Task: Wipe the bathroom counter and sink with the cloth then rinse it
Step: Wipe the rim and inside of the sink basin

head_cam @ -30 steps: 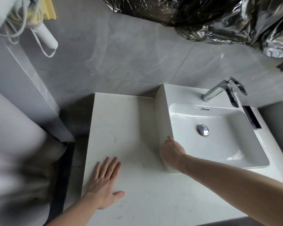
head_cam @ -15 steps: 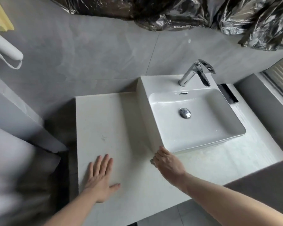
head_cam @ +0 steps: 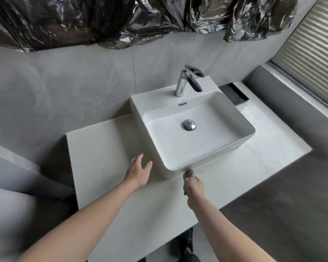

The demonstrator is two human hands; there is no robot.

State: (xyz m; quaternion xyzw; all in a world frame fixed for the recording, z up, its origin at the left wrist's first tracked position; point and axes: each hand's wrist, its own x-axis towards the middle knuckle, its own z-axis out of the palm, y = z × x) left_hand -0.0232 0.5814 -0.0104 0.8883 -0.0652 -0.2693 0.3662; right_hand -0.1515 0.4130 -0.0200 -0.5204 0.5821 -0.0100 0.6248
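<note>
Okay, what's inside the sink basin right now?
The sink holds only its round chrome drain plug, with an overflow slot on the back wall. No water or cloth shows in it. The near inner wall is hidden behind the front rim.

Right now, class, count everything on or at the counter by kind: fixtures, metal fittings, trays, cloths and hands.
Sinks: 1, the white sink
Metal fittings: 3, faucet, drain plug, overflow slot
Trays: 1, dark tray
Cloths: 1, cloth in the right hand
Hands: 2, with the left hand
Total: 8
</note>
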